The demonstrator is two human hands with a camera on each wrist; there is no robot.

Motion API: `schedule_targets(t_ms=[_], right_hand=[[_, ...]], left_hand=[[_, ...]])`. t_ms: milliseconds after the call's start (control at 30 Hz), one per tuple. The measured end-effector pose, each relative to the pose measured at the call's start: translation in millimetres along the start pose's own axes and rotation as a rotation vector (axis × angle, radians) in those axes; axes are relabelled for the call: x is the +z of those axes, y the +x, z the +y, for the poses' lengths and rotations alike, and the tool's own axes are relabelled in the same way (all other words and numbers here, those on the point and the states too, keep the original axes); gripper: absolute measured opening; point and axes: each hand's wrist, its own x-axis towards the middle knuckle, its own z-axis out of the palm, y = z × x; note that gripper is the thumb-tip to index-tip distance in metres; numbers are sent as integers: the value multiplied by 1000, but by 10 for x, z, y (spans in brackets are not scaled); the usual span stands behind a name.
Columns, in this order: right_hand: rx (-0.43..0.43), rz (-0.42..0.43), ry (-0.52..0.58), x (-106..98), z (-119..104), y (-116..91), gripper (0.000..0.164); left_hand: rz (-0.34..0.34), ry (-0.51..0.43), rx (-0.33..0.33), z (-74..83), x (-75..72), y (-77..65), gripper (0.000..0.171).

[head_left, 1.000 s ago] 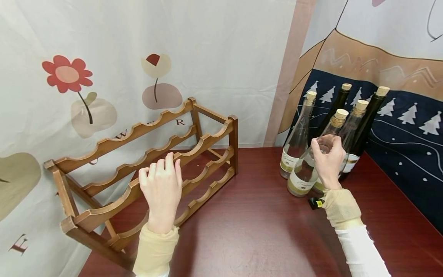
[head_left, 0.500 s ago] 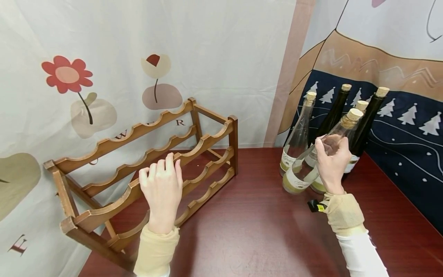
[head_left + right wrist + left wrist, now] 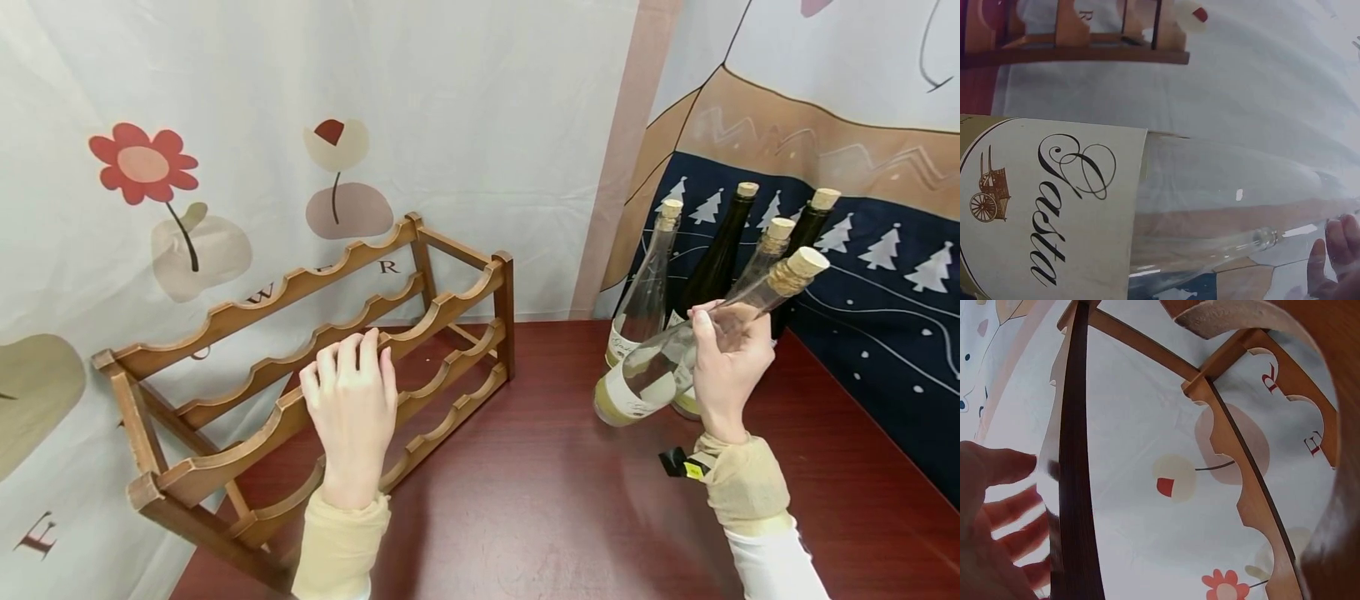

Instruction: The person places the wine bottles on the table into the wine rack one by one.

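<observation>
Clear glass bottle (image 3: 637,385), tilted in our right hand (image 3: 732,367) at one o'clock.
Its tapering upper part is gripped, cork (image 3: 809,262) pointing to two; our left hand (image 3: 348,408), fingers loosely bent, rests on the wooden rack's (image 3: 505,333) top front edge at eleven. We judge the smooth glass could twist if that hold slackens, and a wide swing could clip the standing bottles (image 3: 662,250) just behind.

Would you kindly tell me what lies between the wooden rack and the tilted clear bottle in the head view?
In the head view, only bare dark-red tabletop shows between the wooden rack and the tilted clear bottle.
</observation>
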Motion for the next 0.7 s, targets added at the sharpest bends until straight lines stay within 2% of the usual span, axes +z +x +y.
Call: schedule_targets(t_ms=[200, 333, 533, 700], right_hand=[[17, 54, 77, -41, 56, -52, 14], [25, 96, 112, -34, 60, -101, 13], [36, 136, 149, -4, 22, -192, 12], [64, 174, 189, 29, -18, -251, 11]], left_hand=[[102, -157, 137, 104, 79, -4, 19], [103, -225, 188, 209, 146, -27, 20], [-30, -322, 177, 392, 232, -123, 28], [-159, -440, 167, 549, 303, -219, 48]])
